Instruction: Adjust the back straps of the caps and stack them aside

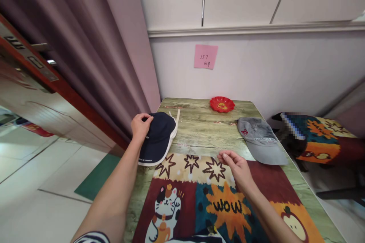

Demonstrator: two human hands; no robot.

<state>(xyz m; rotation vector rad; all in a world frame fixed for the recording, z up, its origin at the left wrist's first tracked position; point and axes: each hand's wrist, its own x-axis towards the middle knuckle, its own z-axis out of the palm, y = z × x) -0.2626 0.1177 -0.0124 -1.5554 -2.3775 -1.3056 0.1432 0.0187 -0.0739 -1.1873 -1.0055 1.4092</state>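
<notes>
A navy baseball cap (pixel 160 131) with a white brim edge lies at the left side of the table, its brim towards me. My left hand (pixel 141 126) pinches the cap's left side between thumb and fingers; part of the cap is hidden behind the hand. Above the patterned mat (pixel 182 174) hovers my right hand (pixel 236 165), thumb against its fingers and nothing visible in them. To the right of that hand rests a grey baseball cap (pixel 259 140) with a red mark and white lettering, apart from my fingers.
A red scalloped dish (pixel 222 104) stands at the back of the wooden-patterned table (pixel 199 129). On the wall behind is a pink note (pixel 205 57). A purple curtain (pixel 114 38) and a door edge (pixel 65 91) border the left. A stool with a patterned cover (pixel 322 140) stands right.
</notes>
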